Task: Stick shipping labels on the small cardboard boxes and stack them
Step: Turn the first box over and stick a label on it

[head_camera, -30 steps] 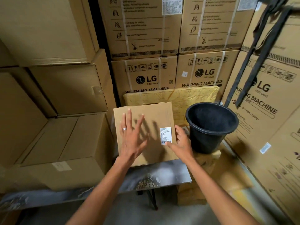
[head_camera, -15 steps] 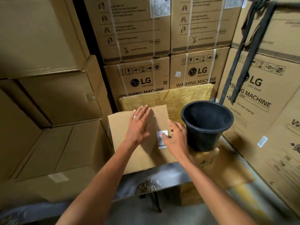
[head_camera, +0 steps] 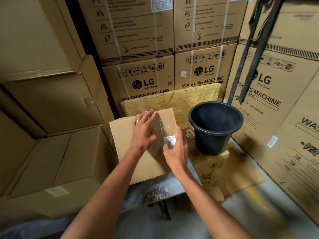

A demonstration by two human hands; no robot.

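A small brown cardboard box (head_camera: 127,135) lies on a grey metal table (head_camera: 174,183) in front of me. A white shipping label (head_camera: 169,139) sits on its top near the right edge, partly hidden by my fingers. My left hand (head_camera: 143,133) rests flat on the middle of the box top, fingers straight and reaching the far edge. My right hand (head_camera: 176,150) lies at the right side of the box, fingers extended beside and over the label. Glossy clear tape (head_camera: 163,126) runs along the top between my hands.
A black plastic bucket (head_camera: 214,126) stands right of the box on a lower carton (head_camera: 210,168). A yellow wrapped flat parcel (head_camera: 186,99) leans behind. Tall washing machine cartons (head_camera: 143,78) wall in the back and right; plain cartons (head_camera: 51,161) are stacked left. Black straps (head_camera: 250,54) hang at upper right.
My left hand slid from the near left of the box top up to the far edge. My right hand shifted over the label's right side. The view has moved closer.
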